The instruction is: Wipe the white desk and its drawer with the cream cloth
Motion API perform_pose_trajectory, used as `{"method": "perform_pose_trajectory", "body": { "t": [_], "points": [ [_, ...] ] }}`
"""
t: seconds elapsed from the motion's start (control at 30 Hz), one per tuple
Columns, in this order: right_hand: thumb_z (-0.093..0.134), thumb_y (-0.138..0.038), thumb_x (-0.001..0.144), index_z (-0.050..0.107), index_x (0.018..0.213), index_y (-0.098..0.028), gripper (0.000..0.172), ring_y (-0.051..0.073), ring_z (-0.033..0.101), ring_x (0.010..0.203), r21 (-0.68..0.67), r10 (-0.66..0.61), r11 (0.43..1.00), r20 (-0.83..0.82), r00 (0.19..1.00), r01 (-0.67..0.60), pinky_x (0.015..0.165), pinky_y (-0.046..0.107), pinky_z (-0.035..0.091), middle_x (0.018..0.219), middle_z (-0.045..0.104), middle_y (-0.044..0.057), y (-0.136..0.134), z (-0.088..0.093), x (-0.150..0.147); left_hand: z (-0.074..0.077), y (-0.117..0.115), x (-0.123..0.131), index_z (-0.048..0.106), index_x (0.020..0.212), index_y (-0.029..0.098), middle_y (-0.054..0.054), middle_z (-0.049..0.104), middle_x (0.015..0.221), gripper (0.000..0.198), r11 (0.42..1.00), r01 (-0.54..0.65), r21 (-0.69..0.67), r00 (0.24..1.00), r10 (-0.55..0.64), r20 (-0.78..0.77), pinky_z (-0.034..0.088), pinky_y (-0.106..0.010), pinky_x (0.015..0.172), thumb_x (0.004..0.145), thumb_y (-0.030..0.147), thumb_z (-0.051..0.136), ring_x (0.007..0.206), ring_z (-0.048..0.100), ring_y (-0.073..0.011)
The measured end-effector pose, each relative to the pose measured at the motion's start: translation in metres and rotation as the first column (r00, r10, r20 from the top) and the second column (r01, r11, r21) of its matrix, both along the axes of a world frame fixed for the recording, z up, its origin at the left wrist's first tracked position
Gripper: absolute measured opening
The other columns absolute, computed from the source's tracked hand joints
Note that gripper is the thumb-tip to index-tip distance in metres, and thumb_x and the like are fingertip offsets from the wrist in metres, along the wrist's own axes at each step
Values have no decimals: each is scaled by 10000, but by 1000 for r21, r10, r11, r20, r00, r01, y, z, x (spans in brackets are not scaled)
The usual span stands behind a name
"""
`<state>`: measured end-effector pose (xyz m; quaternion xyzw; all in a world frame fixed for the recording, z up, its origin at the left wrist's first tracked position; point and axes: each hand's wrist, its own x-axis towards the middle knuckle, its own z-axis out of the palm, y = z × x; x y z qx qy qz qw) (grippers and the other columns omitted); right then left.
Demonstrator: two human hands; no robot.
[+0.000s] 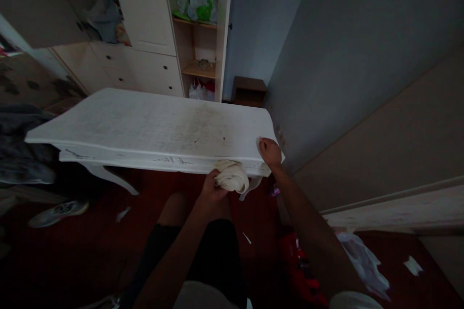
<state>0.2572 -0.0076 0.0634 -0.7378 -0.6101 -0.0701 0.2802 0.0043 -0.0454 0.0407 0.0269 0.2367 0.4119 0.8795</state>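
While a red object [304, 270] and a plastic bag [364, 263] lie at near right, the left hand [213, 191] grasps a bundled cream cloth [232, 178] at the near edge of a white table [145, 111]. The right hand [270, 152] is clenched at the table's right end, contents, if any, indiscernible. Dark smudges [199, 125] mark the tabletop; a wall [348, 58] flanks it at right. Beyond stand a brown box [250, 85] and an open cabinet [143, 9].
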Motion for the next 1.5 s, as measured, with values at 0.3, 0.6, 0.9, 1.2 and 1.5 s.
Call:
{"method": "perform_pose_trajectory", "body": {
  "t": [0.3, 0.6, 0.9, 1.2, 1.5],
  "points": [
    [400, -287, 962, 714, 1000, -155, 342, 232, 614, 940, 18, 0, 1000, 27, 1000, 0, 875, 326, 445, 1036, 721, 133, -1, -2, 0, 35, -22, -114, 667, 888, 229, -12, 718, 782, 368, 936, -231, 265, 782, 341, -522, 624, -409, 643, 546, 170, 541, 757, 710, -255],
    [404, -292, 947, 711, 1007, -158, 341, 236, 605, 962, 47, 16, 999, 20, 1000, -17, 902, 345, 449, 1034, 723, 133, 0, -6, 2, 89, 37, -164, 572, 1023, 263, 22, 650, 931, 499, 574, -272, 773, 339, 808, -481, 566, -272, 666, 533, 214, 655, 822, 651, -174],
    [357, -348, 940, 688, 1003, -150, 391, 256, 630, 923, 34, 9, 999, -61, 998, -7, 853, 372, 466, 1007, 715, 160, -4, -3, 1, 59, 162, -140, 481, 1285, 129, -176, 601, 1262, 716, 426, 512, 746, 11, 865, -502, 452, -479, 1047, 627, 314, 692, 1174, 581, -330],
    [351, -442, 928, 531, 831, -212, 308, 209, 640, 888, 335, 129, 939, -550, 825, 76, 842, 372, 492, 910, 688, 85, -28, 4, -31, 34, 172, -149, 407, 1398, 122, -190, 586, 1323, 798, 461, 527, 714, 8, 838, -546, 458, -481, 1045, 693, 364, 691, 1227, 568, -336],
    [632, -387, 828, 547, 758, -226, 195, 114, 493, 518, 149, 156, 987, -981, -118, 67, 529, 261, 398, 695, 625, -23, -90, -59, -163, 31, 171, -150, 445, 1370, 168, -145, 602, 1313, 762, 441, 458, 772, 77, 845, -529, 468, -458, 1043, 685, 363, 717, 1209, 584, -308]
  ]
}}
